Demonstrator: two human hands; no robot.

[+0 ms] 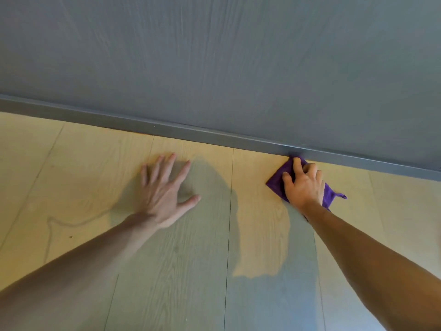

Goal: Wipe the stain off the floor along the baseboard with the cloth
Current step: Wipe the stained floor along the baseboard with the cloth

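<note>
A purple cloth (276,181) lies flat on the light wooden floor (95,168), its far corner touching the grey baseboard (167,130). My right hand (304,185) presses down on the cloth with fingers curled over it, fingertips almost at the baseboard. A small loop of the cloth sticks out to the right of the hand. My left hand (167,189) rests flat on the bare floor to the left, fingers spread, holding nothing. No stain shows around the cloth; the floor under it is hidden.
A grey wood-grain wall (214,56) rises behind the baseboard. A tiny dark speck (70,236) sits on the floor at the left. My arms' shadows fall across the planks near me.
</note>
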